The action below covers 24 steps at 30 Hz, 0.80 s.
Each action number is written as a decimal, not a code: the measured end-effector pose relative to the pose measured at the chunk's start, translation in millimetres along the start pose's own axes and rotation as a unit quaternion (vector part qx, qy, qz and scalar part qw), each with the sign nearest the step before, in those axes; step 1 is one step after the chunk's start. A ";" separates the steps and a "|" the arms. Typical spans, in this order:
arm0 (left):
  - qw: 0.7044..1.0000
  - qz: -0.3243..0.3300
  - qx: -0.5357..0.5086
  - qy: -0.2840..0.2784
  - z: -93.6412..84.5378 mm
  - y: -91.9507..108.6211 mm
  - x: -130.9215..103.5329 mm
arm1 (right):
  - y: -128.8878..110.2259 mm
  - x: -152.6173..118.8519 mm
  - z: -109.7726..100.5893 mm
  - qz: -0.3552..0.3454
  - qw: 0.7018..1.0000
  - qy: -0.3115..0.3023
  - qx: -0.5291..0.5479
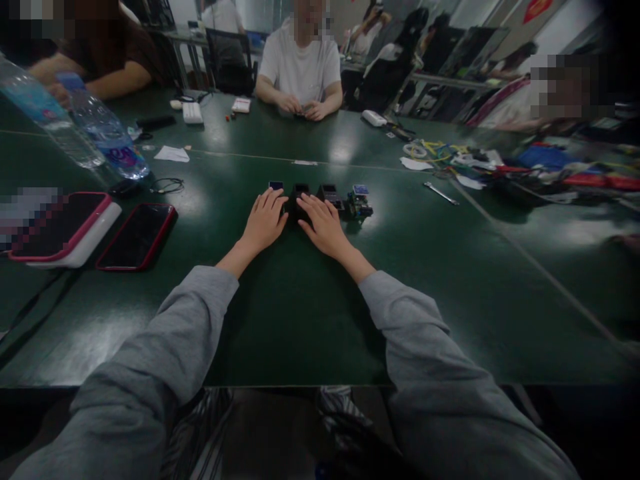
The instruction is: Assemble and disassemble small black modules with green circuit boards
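Note:
A row of small devices sits on the green table (pixel 295 320) in front of me. My left hand (pixel 265 217) lies over the leftmost one, a small piece with a dark screen (pixel 276 185), its fingers stretched out and partly covering it. My right hand (pixel 320 223) is palm down with fingers spread, reaching over a small black box (pixel 301 189) and beside a second black box (pixel 329 189). Farther right stands a small circuit-board assembly (pixel 360 203) with a bluish top, untouched. What lies beneath my palms is hidden.
On the left are a red-cased phone (pixel 137 237), a larger pink-edged device (pixel 60 227) and two water bottles (pixel 107 130). A wrench (pixel 441 193) and a heap of cables (pixel 450 155) lie to the right. A person in a white shirt (pixel 300 67) sits opposite.

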<state>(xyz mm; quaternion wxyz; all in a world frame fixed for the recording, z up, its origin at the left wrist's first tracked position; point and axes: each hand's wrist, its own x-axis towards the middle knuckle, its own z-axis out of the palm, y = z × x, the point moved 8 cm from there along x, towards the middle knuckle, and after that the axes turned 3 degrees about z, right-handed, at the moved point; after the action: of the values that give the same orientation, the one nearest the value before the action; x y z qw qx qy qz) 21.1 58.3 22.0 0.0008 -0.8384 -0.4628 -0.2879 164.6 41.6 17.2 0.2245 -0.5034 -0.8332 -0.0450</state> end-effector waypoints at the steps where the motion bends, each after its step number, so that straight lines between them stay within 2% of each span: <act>1: 1.000 0.000 0.004 0.001 -0.1 0.0 -0.1 | -0.1 0.0 -0.2 0.001 1.000 -0.001 0.000; 24: 1.000 0.007 0.000 0.005 2.1 -1.3 0.8 | 0.7 0.4 1.0 0.002 1.000 -0.002 0.002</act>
<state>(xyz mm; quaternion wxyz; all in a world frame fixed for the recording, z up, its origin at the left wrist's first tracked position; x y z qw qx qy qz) 21.4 60.3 20.3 0.0054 -0.8405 -0.4567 -0.2915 164.8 42.5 16.4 0.2238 -0.5048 -0.8327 -0.0418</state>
